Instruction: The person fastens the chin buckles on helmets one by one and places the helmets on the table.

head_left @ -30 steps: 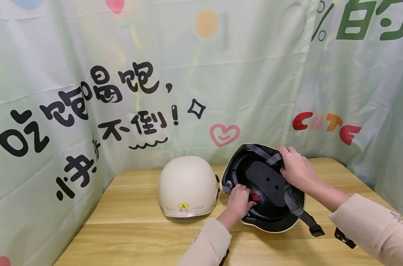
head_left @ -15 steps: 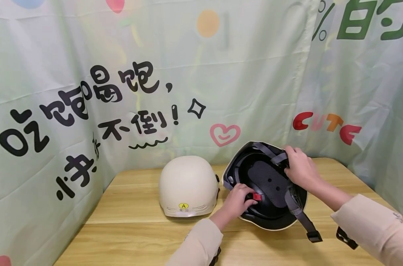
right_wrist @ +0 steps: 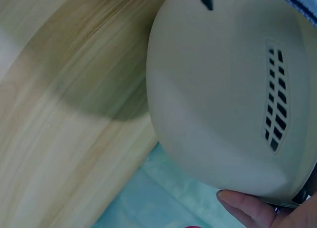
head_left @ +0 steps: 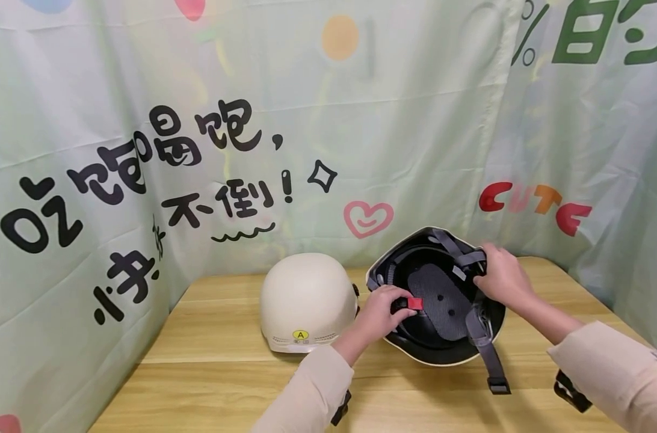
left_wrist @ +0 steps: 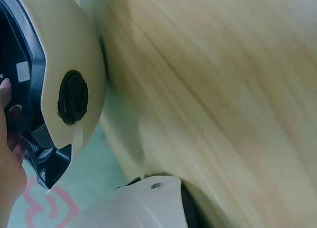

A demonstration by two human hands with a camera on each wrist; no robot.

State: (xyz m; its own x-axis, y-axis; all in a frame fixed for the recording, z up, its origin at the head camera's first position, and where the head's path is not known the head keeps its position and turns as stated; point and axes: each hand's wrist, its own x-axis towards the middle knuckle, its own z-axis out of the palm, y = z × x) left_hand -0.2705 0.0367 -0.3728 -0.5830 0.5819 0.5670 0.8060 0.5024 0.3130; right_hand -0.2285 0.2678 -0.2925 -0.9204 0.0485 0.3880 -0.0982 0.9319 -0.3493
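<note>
The helmet shell (right_wrist: 213, 104) looks smooth and matt, the strap (head_left: 490, 359) woven.

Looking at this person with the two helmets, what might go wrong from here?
The right hand grips the tilted helmet at its edge, so it might slip or twist if that grip loosens. The left hand pinches the red and black buckle; a hard tug could pull the helmet round. And the other helmet sits close by on the table, so a wide swing could knock it.

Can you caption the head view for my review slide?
Left hand pinches a red clip, right hand grips a tilted helmet; another helmet sits on the wooden table.
</note>
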